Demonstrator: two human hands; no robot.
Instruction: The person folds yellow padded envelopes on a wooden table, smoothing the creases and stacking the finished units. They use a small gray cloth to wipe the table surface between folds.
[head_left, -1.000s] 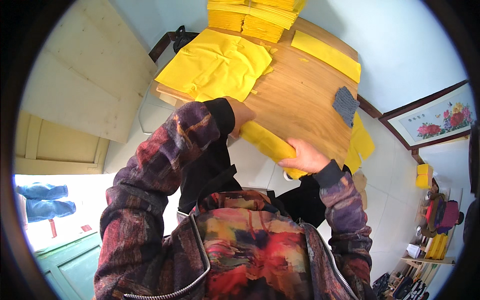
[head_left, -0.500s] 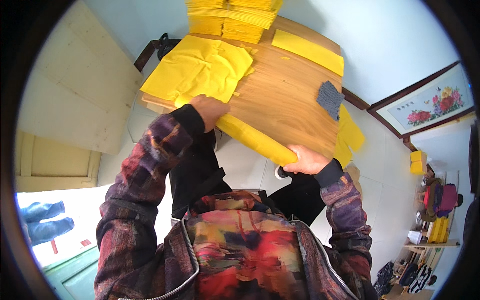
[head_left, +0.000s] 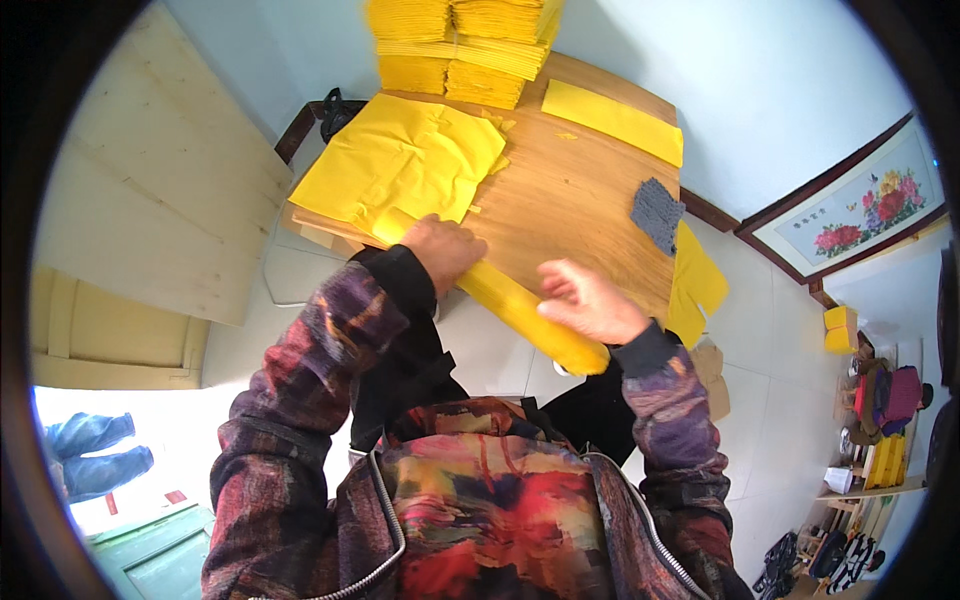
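Observation:
My left hand [head_left: 443, 252] is wrapped over the upper part of a long yellow roll [head_left: 515, 308], which looks like rolled paper or thin cloth. The roll slants from the table's near left edge down toward my lap, its lower end blurred. Just above that lower half is my right hand [head_left: 598, 305], off the roll, with fingers apart and nothing in them. A creased yellow sheet [head_left: 405, 155] lies flat on the table's left side, beyond the roll's upper end.
On the wooden table [head_left: 575, 205] are tall yellow folded stacks [head_left: 455, 55] at the back, a yellow strip [head_left: 615, 122] and a grey textured cloth [head_left: 657, 214]. Another yellow sheet [head_left: 697, 285] hangs by the right edge. A framed flower picture [head_left: 850, 200] is at right.
My right hand has let go of the roll's lower end and lifted up and left, its fingers opening. The roll has tilted more steeply, its lower end dropping. The left hand keeps its grip.

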